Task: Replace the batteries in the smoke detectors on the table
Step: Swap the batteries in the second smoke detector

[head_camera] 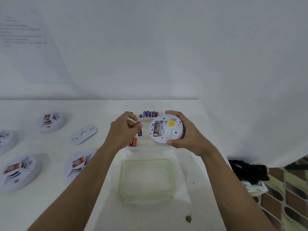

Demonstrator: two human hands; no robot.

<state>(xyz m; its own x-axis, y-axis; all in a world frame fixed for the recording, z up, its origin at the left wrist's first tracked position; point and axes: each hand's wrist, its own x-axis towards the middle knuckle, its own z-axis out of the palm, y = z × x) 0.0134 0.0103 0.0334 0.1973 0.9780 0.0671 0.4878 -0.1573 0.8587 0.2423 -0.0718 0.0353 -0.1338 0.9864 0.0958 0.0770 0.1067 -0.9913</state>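
Right hand (186, 134) grips the open smoke detector (168, 133). Left hand (124, 129), at its nine o'clock, pinches a purple battery (140, 132), probably to seat beside the black battery (156, 129).

right hand (189, 136) grips smoke detector (168, 130) | left hand (121, 130) pinches purple battery (140, 132)

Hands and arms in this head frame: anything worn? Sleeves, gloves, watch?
Nothing worn that shows. Left hand and right hand have no gloves. Left forearm and right forearm are bare, no sleeves in view, no watch or band at either wrist. Rings: too small to tell.
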